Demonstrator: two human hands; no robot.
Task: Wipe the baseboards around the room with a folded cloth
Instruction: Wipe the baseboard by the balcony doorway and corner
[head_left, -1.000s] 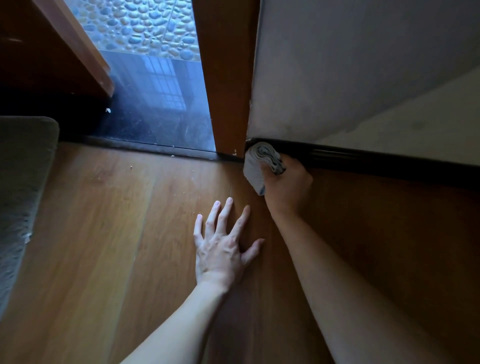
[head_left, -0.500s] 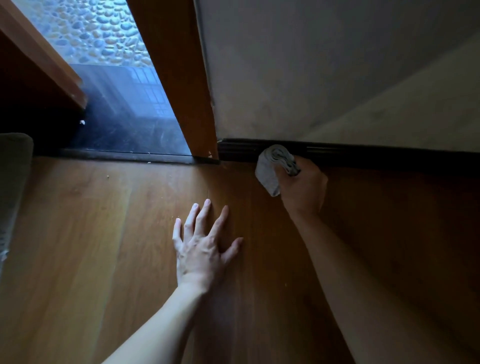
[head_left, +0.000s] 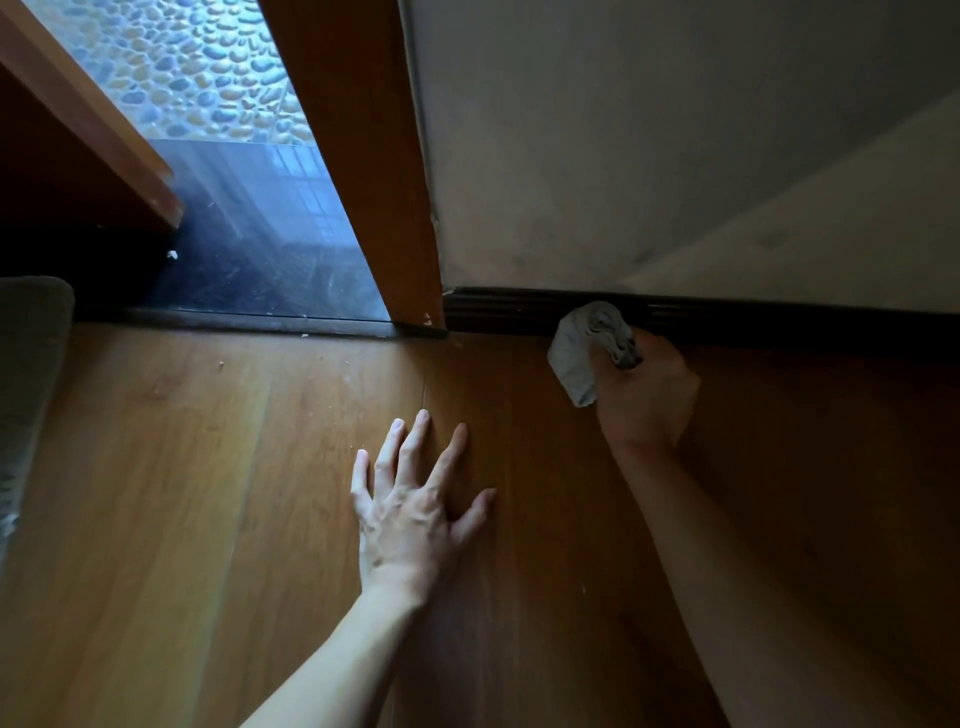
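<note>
My left hand (head_left: 410, 514) lies nearest to me, flat on the wooden floor (head_left: 182, 493) with the fingers spread and straight, holding nothing. Ahead of it and off to its thumb side, my right hand (head_left: 644, 400) is curled round the folded cloth (head_left: 587, 348), a pale grey wad that sticks out past my knuckles toward the left. The top of the cloth touches the dark baseboard (head_left: 498, 312), which runs along the foot of the wall (head_left: 623, 130) just beyond my right hand and carries on to either side of it. To the left of the cloth, the baseboard ends against a brown door frame (head_left: 363, 182). Well to the left of my left hand, the edge of a grey rug (head_left: 26, 364) lies on the floor. Past the frame, further than either hand, there is a dark glossy tile (head_left: 260, 280), and beyond that a pebbled surface (head_left: 197, 67).
</note>
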